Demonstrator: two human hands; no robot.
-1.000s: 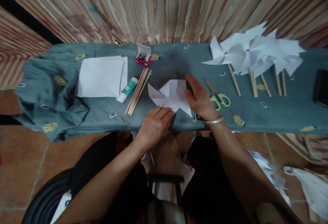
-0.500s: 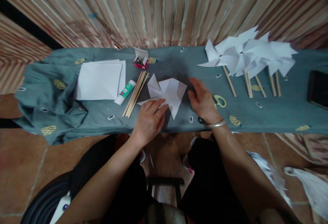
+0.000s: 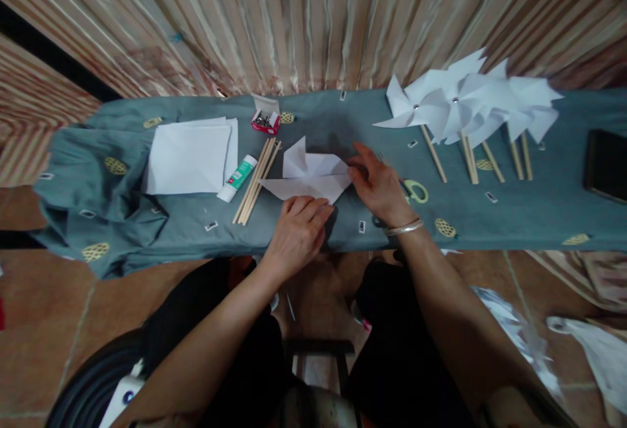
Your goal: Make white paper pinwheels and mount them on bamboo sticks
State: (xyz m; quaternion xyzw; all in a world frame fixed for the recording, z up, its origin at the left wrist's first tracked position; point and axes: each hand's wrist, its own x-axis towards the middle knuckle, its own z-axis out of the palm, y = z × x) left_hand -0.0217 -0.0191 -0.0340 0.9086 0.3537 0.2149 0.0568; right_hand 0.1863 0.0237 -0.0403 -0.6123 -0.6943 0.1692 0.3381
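A white cut paper sheet point(image 3: 308, 176) with pointed flaps lies on the teal cloth-covered table point(image 3: 514, 212) in front of me. My left hand point(image 3: 296, 235) rests at its near edge, fingertips on the paper. At the sheet's right corner, my right hand point(image 3: 379, 186), wearing a silver bangle, touches the paper with its fingertips. One flap stands up at the far side. Green-handled scissors point(image 3: 415, 191) lie just right of my right hand, partly hidden by it.
Wooden sticks point(image 3: 255, 180), a glue tube point(image 3: 238, 176) and a stack of white paper point(image 3: 189, 157) lie to the left. A small red box of pins point(image 3: 265, 121) sits at the back. Finished paper pinwheels point(image 3: 470, 104) lie at the right, a black object point(image 3: 605, 166) beyond.
The paper has been turned and shifted left. My right hand came back onto its right corner after lifting off; my left hand stayed at the near edge.
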